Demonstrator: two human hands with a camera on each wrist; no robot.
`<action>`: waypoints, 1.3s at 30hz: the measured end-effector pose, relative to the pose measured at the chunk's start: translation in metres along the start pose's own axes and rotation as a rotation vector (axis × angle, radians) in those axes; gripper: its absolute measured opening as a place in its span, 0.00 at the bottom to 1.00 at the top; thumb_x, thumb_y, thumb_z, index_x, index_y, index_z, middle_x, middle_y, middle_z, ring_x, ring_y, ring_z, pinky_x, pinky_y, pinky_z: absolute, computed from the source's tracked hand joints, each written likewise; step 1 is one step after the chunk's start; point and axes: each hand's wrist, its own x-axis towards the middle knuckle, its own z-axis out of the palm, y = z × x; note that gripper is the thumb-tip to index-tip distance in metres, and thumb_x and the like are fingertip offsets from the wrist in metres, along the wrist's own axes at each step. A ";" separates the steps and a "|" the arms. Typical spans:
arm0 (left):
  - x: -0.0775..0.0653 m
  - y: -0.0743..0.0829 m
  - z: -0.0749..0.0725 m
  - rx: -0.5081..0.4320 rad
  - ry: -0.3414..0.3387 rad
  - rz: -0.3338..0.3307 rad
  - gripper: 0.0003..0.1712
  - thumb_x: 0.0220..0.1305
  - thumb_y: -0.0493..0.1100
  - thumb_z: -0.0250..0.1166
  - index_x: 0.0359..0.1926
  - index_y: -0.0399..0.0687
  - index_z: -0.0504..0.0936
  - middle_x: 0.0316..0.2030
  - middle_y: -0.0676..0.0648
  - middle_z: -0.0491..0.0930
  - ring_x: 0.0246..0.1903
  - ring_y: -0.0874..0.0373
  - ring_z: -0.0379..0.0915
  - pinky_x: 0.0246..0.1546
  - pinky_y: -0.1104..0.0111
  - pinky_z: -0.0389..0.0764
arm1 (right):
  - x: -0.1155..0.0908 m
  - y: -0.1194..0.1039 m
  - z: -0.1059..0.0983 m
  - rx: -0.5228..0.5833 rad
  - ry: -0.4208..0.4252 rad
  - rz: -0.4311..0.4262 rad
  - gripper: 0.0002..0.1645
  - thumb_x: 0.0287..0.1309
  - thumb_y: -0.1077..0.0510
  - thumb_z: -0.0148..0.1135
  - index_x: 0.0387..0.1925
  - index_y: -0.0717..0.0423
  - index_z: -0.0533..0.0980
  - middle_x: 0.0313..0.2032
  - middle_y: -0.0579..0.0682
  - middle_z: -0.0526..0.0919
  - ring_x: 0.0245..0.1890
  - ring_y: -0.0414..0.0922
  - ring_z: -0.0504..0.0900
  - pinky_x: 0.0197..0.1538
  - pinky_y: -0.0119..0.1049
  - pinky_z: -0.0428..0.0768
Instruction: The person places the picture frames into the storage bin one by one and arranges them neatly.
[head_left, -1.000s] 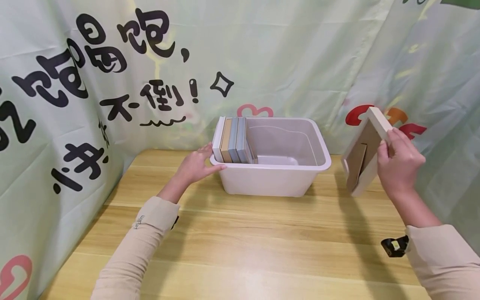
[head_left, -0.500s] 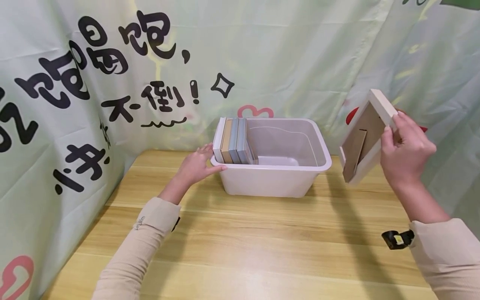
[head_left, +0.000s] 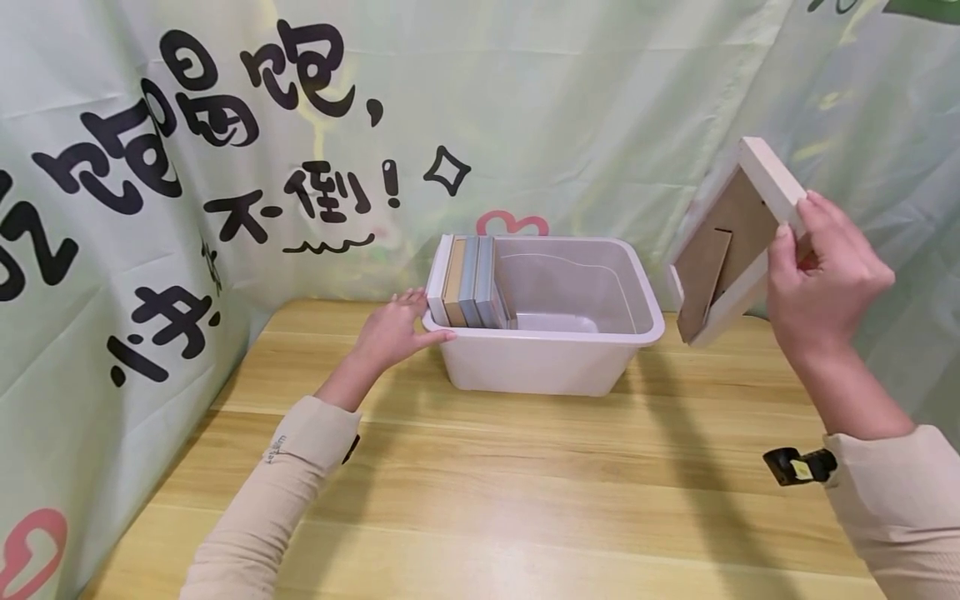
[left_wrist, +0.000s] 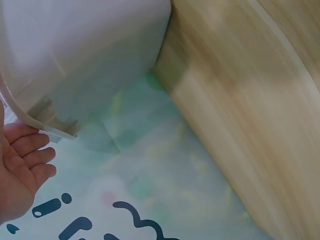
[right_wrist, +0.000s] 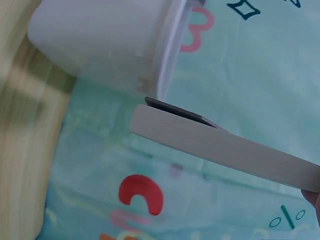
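My right hand [head_left: 828,275] grips a pale picture frame [head_left: 776,187] by its right edge, holding it tilted in the air right of the bin. Its brown backing and fold-out stand [head_left: 716,271] face me. In the right wrist view the frame [right_wrist: 225,150] appears edge-on, and only a bit of a finger shows. A light plastic bin [head_left: 540,367] sits on the table; several thin frame-like pieces [head_left: 468,287], white, tan and blue-grey, stand upright at its left end. My left hand [head_left: 392,329] rests on the bin's left front corner, fingers relaxed in the left wrist view.
The wooden table [head_left: 480,483] runs from the bin toward me. Close behind the bin hangs a pale green cloth [head_left: 585,125] with black lettering and coloured shapes, which also closes off the left and right sides. The right part of the bin shows its bare floor.
My right hand has lifted the picture frame higher, moving slightly rightward, and the frame leans more. The left hand and the bin have stayed in place.
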 end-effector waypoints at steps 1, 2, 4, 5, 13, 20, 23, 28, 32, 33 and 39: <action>0.000 0.000 0.000 0.003 0.000 0.000 0.48 0.55 0.69 0.56 0.62 0.34 0.67 0.65 0.36 0.63 0.65 0.39 0.57 0.62 0.49 0.66 | 0.001 -0.002 0.000 0.008 0.007 0.002 0.16 0.52 0.62 0.54 0.40 0.59 0.83 0.42 0.54 0.85 0.31 0.25 0.77 0.34 0.08 0.58; 0.000 0.001 0.000 0.005 0.001 0.000 0.48 0.55 0.69 0.56 0.62 0.34 0.68 0.64 0.36 0.63 0.65 0.39 0.57 0.61 0.48 0.66 | 0.001 -0.005 0.001 0.017 0.013 0.007 0.16 0.52 0.61 0.54 0.40 0.59 0.83 0.42 0.53 0.85 0.30 0.19 0.73 0.34 0.08 0.59; -0.001 0.002 -0.001 0.006 0.002 0.001 0.48 0.55 0.69 0.56 0.61 0.34 0.68 0.64 0.36 0.63 0.65 0.39 0.57 0.62 0.48 0.66 | 0.002 -0.011 0.003 0.035 0.025 0.019 0.16 0.52 0.61 0.55 0.40 0.58 0.83 0.42 0.53 0.85 0.30 0.12 0.67 0.34 0.09 0.60; -0.001 0.002 -0.001 0.006 0.002 0.001 0.47 0.55 0.69 0.56 0.61 0.34 0.69 0.64 0.36 0.64 0.65 0.39 0.57 0.62 0.48 0.66 | 0.002 -0.014 0.004 0.044 0.031 0.026 0.16 0.51 0.61 0.55 0.40 0.58 0.83 0.42 0.52 0.86 0.30 0.12 0.67 0.34 0.09 0.60; -0.001 0.003 -0.002 0.031 -0.007 0.000 0.48 0.56 0.70 0.55 0.62 0.34 0.68 0.64 0.35 0.64 0.64 0.38 0.58 0.62 0.48 0.65 | -0.002 -0.029 0.015 0.110 0.050 0.056 0.15 0.50 0.63 0.56 0.39 0.60 0.83 0.41 0.54 0.86 0.29 0.13 0.68 0.34 0.10 0.62; 0.000 0.005 -0.004 0.072 -0.019 0.006 0.49 0.56 0.71 0.54 0.62 0.34 0.68 0.64 0.35 0.64 0.64 0.37 0.59 0.61 0.49 0.67 | -0.008 -0.038 0.028 0.133 0.032 0.034 0.14 0.53 0.61 0.57 0.41 0.59 0.83 0.42 0.52 0.86 0.29 0.25 0.76 0.35 0.11 0.63; 0.000 0.005 -0.005 0.091 -0.017 0.010 0.48 0.56 0.70 0.54 0.61 0.33 0.68 0.63 0.34 0.64 0.63 0.36 0.60 0.60 0.49 0.68 | -0.011 -0.041 0.035 0.141 0.033 0.037 0.14 0.53 0.61 0.58 0.41 0.59 0.83 0.42 0.51 0.86 0.27 0.41 0.79 0.34 0.12 0.62; -0.001 0.004 -0.003 0.106 -0.004 0.018 0.48 0.56 0.70 0.54 0.61 0.33 0.69 0.63 0.35 0.66 0.62 0.36 0.61 0.59 0.49 0.69 | -0.017 -0.043 0.047 0.162 0.019 0.062 0.14 0.53 0.62 0.58 0.40 0.62 0.83 0.42 0.54 0.85 0.38 0.53 0.84 0.34 0.13 0.60; -0.001 0.003 -0.003 0.102 0.003 0.020 0.47 0.57 0.70 0.54 0.60 0.33 0.70 0.63 0.34 0.66 0.62 0.36 0.61 0.59 0.48 0.69 | -0.024 -0.044 0.056 0.182 0.008 0.066 0.13 0.53 0.64 0.58 0.39 0.64 0.83 0.40 0.56 0.86 0.46 0.47 0.83 0.35 0.12 0.61; -0.001 0.003 -0.003 0.099 0.002 0.018 0.47 0.57 0.70 0.54 0.60 0.33 0.69 0.63 0.34 0.65 0.62 0.36 0.61 0.59 0.48 0.69 | -0.026 -0.044 0.058 0.183 0.003 0.065 0.13 0.53 0.65 0.58 0.39 0.65 0.82 0.40 0.57 0.86 0.47 0.46 0.83 0.36 0.12 0.62; 0.000 0.004 -0.004 0.103 -0.018 0.013 0.48 0.57 0.70 0.53 0.62 0.33 0.68 0.64 0.35 0.64 0.64 0.37 0.59 0.61 0.49 0.67 | -0.043 -0.043 0.068 0.158 -0.062 0.083 0.14 0.55 0.64 0.57 0.42 0.66 0.81 0.43 0.58 0.85 0.44 0.52 0.83 0.37 0.10 0.64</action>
